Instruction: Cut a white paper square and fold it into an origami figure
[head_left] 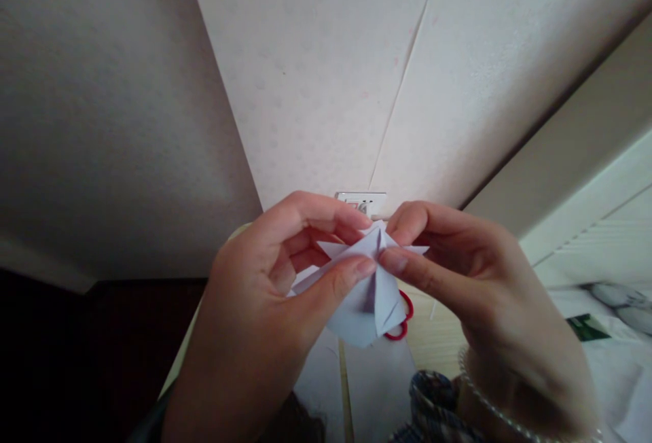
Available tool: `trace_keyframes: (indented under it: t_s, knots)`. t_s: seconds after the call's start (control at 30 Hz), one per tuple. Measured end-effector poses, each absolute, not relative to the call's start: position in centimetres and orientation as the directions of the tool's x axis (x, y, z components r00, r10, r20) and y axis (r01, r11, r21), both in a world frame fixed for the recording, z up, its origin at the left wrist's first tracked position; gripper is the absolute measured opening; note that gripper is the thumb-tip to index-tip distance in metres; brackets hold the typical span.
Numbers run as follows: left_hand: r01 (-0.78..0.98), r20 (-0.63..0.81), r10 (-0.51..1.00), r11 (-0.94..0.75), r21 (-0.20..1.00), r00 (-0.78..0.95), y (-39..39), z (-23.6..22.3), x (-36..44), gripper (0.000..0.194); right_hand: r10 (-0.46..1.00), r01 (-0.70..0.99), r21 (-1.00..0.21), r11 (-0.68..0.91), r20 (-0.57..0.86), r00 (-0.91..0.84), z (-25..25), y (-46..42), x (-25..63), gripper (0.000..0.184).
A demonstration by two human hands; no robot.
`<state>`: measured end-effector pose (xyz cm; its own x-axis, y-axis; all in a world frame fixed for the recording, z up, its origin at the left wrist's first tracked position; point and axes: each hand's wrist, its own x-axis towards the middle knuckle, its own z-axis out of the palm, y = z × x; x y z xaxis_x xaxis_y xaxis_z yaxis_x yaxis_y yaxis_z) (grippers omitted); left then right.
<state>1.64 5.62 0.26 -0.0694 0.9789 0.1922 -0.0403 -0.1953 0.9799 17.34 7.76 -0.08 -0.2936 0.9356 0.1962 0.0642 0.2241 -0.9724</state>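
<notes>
— What are we doing with our hands?
— We pinch the folded white paper [356, 293] between thumb and fingers on both sides; our left hand [265, 280] and right hand [458, 266] are half-curled, thumb tips near its central crease.
— Where is it?
— We hold it above the pale table [432, 348]; it has pointed flaps; red scissor handles [410, 304] show behind it.
</notes>
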Motion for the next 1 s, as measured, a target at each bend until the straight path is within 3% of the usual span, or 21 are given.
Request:
trace_keyframes:
  t_s: [0.17, 0.33, 0.63, 0.77, 0.93, 1.0]
  knots:
    - [0.008, 0.205, 0.974, -0.205, 0.979, -0.101, 5.6, 0.2, 1.7, 0.016, 0.936, 0.123, -0.946, 0.299, 0.266, -0.229, -0.4, 7.5, 17.0, 0.026]
    - [-0.071, 0.200, 0.976, -0.206, 0.976, -0.084, 5.9, -0.2, 1.3, 0.027, 0.936, 0.165, -0.927, 0.337, 0.310, -0.168, -0.5, 7.5, 16.7, 0.022]
    - [0.003, 0.183, 0.976, -0.184, 0.983, -0.119, 5.8, 0.0, 1.4, 0.027, 0.955, 0.075, -0.974, 0.215, 0.193, -0.226, -0.2, 7.6, 16.7, 0.010]
    - [-0.084, 0.206, 0.971, -0.217, 0.973, -0.122, 6.0, -0.3, 1.1, 0.029, 0.955, 0.055, -0.984, 0.172, 0.153, -0.255, -0.3, 7.8, 17.2, 0.011]
    - [-0.135, 0.337, 0.938, -0.345, 0.929, -0.077, 6.4, -1.4, 0.4, 0.034, 0.951, 0.021, -0.989, 0.146, 0.135, -0.280, -0.5, 8.2, 17.6, 0.024]
    - [-0.173, 0.333, 0.940, -0.341, 0.924, -0.071, 6.4, -1.7, 0.4, 0.033, 0.943, 0.024, -0.993, 0.115, 0.101, -0.318, -0.6, 8.3, 17.6, 0.020]
